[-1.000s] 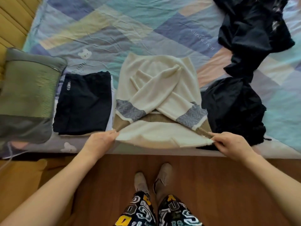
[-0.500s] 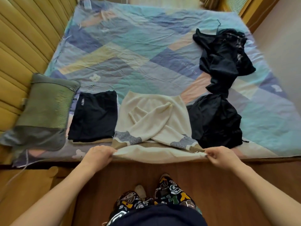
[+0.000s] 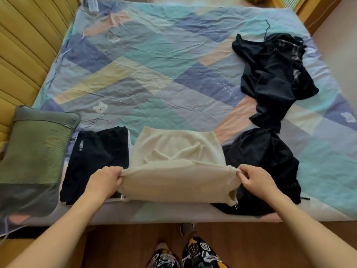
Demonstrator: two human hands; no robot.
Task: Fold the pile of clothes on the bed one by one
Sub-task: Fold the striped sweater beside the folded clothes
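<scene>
A cream sweater of thick, matt knitted cloth (image 3: pixel 179 182), fuzzy and with loose threads at its corners, is seen on the bed. The patchwork-printed bedsheet of thin, smooth woven cloth (image 3: pixel 154 74) is finely creased and matt. A folded dark navy garment of soft matt cloth (image 3: pixel 96 161) and crumpled black clothes of thin cloth with a faint sheen (image 3: pixel 270 78) are shown. A green pillow with a ribbed woven face (image 3: pixel 34 151) is bordered in smooth grey fabric. The brown wooden floor (image 3: pixel 125 246) looks smooth and slightly glossy.
</scene>
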